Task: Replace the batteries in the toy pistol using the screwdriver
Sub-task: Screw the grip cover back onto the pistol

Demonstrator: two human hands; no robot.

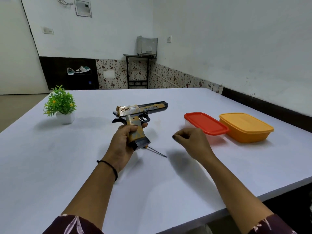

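My left hand (122, 141) grips the gold-and-black toy pistol (140, 112) by its handle, holding it upright above the white table (84, 166) with the barrel pointing right. The screwdriver (156, 152) lies on the table just below the pistol's butt, its thin shaft pointing right; its handle is mostly hidden behind the pistol. My right hand (189, 141) hovers to the right of the pistol with loosely curled fingers and holds nothing that I can see. No batteries are visible.
A red-lidded clear box (206, 123) and an orange lidded box (245, 126) sit side by side at the right. A small potted green plant (60, 105) stands at the far left. The table's near edge runs along the lower right.
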